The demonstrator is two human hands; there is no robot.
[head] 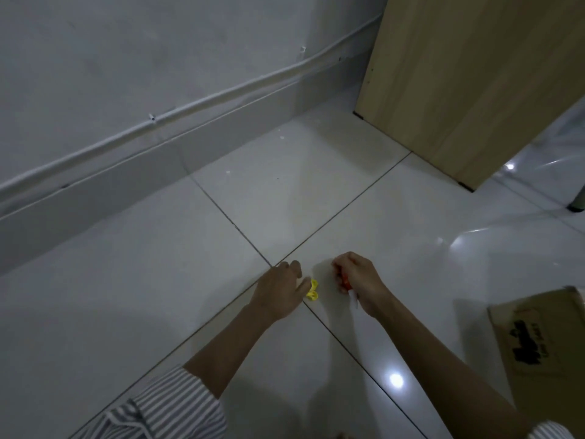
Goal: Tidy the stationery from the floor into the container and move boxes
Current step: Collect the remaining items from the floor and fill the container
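I seem to be looking into the corner of a plain indoor room, a home or a small office; I cannot tell which. The floor (190, 264) is glossy pale tile with dark grout lines, reflecting ceiling lights. Left of the light wood cabinet (474, 83), a bare grey wall (126, 58) meets the floor at a tall skirting board (126, 182), and a white cable conduit (196, 99) is clipped along the wall above it. Near the cabinet's lower right, a printed cardboard box (544, 340) sits on the tiles.
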